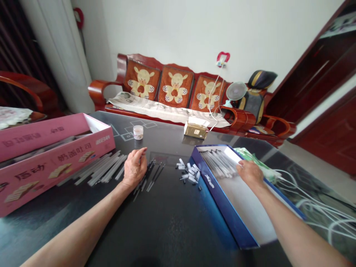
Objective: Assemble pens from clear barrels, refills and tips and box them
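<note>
Left hand (135, 168) curled, pinch unclear, beside slanted thin black plastic rods (150, 177); right hand (250, 173) flat-fingered on grey plastic tubes (218, 163), lying diagonally in blue cardboard box (214, 196).

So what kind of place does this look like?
Most likely a living room in a home: there's a red wooden sofa, animal-pattern cushions, and a small white fan.

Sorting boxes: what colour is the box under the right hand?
Box: dark blue walls, white inside; head view.

The one view comes from the person's head, above the worktop (167, 230) near edge; it faces forward and down, close over the left hand (135, 167) and right hand (250, 174); a sofa (172, 87) lies beyond the far edge.
</note>
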`<action>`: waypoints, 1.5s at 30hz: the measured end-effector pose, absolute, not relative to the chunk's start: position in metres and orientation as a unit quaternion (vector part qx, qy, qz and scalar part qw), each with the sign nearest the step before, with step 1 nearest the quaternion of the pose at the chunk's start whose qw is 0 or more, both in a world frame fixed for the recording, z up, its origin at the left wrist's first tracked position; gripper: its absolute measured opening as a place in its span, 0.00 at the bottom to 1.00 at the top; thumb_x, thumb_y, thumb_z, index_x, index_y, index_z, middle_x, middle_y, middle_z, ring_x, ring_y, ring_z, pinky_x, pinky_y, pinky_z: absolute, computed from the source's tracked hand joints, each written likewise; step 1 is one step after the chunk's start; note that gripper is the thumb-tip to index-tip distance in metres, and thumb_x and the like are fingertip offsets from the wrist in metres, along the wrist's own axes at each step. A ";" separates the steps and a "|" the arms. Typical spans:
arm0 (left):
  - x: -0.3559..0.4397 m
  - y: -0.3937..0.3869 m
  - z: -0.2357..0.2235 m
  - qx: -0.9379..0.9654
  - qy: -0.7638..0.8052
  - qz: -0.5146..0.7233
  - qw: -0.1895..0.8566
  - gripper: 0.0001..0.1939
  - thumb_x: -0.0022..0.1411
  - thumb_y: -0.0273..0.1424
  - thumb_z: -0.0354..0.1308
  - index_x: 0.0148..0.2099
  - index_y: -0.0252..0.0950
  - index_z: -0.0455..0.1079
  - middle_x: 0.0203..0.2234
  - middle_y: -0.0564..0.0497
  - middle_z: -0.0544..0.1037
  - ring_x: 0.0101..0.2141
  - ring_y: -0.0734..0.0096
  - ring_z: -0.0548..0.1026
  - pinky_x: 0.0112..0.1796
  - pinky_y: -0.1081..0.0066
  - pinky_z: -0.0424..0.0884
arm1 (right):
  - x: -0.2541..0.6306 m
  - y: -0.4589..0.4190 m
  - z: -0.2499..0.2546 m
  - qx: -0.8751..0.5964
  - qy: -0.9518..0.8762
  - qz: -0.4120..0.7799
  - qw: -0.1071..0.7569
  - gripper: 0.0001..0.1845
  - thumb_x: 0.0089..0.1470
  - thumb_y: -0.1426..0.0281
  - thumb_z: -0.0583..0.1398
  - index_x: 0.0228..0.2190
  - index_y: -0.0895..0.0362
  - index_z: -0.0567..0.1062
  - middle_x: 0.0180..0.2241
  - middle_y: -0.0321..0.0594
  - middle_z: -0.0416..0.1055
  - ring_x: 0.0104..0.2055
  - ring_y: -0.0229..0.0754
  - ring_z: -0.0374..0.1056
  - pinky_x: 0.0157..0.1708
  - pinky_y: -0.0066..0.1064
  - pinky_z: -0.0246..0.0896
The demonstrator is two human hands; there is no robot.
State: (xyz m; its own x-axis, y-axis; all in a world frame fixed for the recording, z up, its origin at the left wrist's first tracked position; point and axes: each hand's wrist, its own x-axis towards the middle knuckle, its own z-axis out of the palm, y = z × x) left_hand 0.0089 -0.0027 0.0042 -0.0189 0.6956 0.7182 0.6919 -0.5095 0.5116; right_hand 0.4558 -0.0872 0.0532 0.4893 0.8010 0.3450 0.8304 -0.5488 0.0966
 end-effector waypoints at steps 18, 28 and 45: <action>-0.006 -0.013 0.024 0.753 0.620 0.200 -0.090 0.18 0.61 0.24 0.45 0.48 0.38 0.72 0.42 0.40 0.71 0.43 0.54 0.67 0.41 0.61 0.66 | 0.206 -0.100 0.028 -0.568 -0.726 -0.032 0.387 0.13 0.57 0.75 0.51 0.38 0.57 0.75 0.37 0.43 0.73 0.40 0.42 0.70 0.42 0.33 0.65; -0.026 -0.002 0.019 0.728 0.664 0.168 -0.029 0.18 0.59 0.24 0.45 0.45 0.36 0.74 0.35 0.38 0.73 0.40 0.52 0.71 0.34 0.62 0.69 | 0.244 -0.092 0.004 -0.587 -0.618 -0.079 0.517 0.11 0.58 0.70 0.52 0.36 0.56 0.75 0.35 0.43 0.74 0.37 0.43 0.70 0.38 0.34 0.67; -0.002 0.003 0.035 0.349 0.394 0.518 0.674 0.14 0.48 0.19 0.55 0.40 0.27 0.71 0.22 0.50 0.73 0.20 0.77 0.71 0.20 0.79 0.68 | 0.218 -0.097 0.010 -0.523 -0.710 -0.024 0.471 0.14 0.57 0.77 0.52 0.39 0.56 0.74 0.39 0.44 0.72 0.43 0.43 0.68 0.46 0.37 0.64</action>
State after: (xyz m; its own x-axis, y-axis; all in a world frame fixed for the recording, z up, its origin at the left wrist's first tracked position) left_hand -0.0018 0.0029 0.0346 0.1519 0.9736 -0.1705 -0.4236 0.2200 0.8787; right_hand 0.2185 -0.0970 0.0102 -0.0089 0.7198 0.6941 0.7647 0.4522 -0.4591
